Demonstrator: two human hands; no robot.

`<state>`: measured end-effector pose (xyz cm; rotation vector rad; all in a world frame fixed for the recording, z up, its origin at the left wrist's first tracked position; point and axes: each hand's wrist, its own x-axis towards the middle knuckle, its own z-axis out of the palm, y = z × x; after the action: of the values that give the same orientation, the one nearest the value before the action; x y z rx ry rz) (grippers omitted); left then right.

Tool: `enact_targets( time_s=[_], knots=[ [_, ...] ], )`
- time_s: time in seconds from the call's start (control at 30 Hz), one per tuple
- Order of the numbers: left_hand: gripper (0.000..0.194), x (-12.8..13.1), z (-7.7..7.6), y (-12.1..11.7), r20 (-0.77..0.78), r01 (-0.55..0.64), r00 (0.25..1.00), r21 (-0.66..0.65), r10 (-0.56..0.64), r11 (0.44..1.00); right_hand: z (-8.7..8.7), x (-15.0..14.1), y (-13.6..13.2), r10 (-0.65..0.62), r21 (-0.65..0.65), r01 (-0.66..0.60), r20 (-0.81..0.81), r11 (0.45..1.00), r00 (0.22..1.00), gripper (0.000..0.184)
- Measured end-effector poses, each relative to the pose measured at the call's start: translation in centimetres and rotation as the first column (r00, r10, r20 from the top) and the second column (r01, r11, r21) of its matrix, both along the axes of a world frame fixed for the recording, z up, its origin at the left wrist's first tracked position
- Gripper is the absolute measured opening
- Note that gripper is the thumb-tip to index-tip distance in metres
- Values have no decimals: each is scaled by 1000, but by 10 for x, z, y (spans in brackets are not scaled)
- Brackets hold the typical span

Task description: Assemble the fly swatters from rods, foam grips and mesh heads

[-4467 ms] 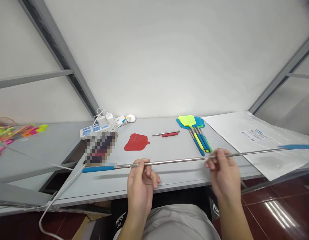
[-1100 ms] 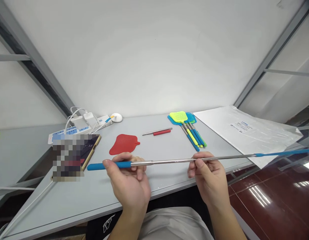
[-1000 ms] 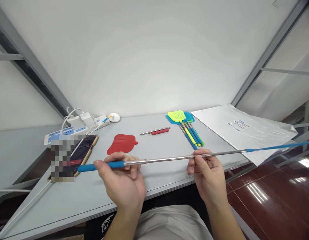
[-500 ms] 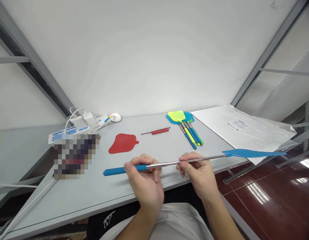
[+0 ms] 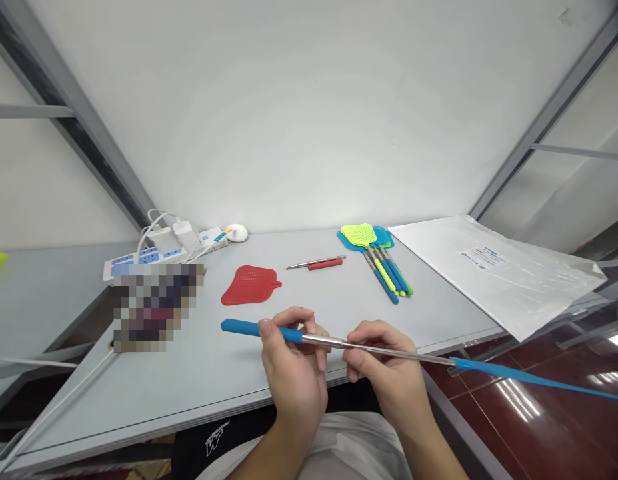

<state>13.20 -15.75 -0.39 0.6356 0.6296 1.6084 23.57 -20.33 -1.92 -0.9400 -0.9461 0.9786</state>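
Note:
A blue fly swatter [image 5: 323,341] with a metal rod is held in front of me above the table's front edge. My left hand [image 5: 295,373] is closed around the end of its blue grip and the start of the rod. Closer to the swatter's head, my right hand [image 5: 386,363] pinches the thinner part of the metal rod. The blue head [image 5: 519,375] tilts down to the right, seen edge-on, past the table. Beyond my hands lie a loose red swatter head [image 5: 251,285], a thin metal rod [image 5: 316,261] and a red grip [image 5: 325,265].
A pile of yellow, blue and green fly swatters [image 5: 381,263] lies at the back right. Beside it a white plastic mailing bag [image 5: 499,273] overhangs the table edge. At left are a power strip [image 5: 159,257] with chargers and cables, and a blurred-out object [image 5: 159,310].
The blue swatter has tilted, its head dropping on the right and its grip rising slightly. My two hands are nearer to each other along the rod. The camera view has shifted slightly.

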Motion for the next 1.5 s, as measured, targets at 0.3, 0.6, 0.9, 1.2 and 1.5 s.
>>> enact_targets(
  time_s=[0.3, 0.6, 0.9, 1.2, 1.5],
  knots=[
    [54, -34, 15, 34, 49, -184, 982, -16, 185, 983, 4, 21, 6, -41, 63, 59, -258, 996, 965, 13],
    [40, -51, 20, 50, 125, -189, 972, -87, 199, 978, 3, 33, 9, -180, 136, 230, -308, 963, 934, 27],
    [18, -89, 30, 65, 328, -113, 932, -144, 155, 983, 10, 35, 7, -433, 109, 466, -235, 878, 870, 21],
    [17, -110, 39, 69, 6, -244, 970, 5, 243, 970, 11, 41, 7, -377, 120, 428, -305, 896, 875, 24],
    [20, -45, 13, 31, -405, 41, 913, 185, 38, 982, 18, 9, -1, -336, 32, 364, -316, 931, 887, 22]
  ],
)
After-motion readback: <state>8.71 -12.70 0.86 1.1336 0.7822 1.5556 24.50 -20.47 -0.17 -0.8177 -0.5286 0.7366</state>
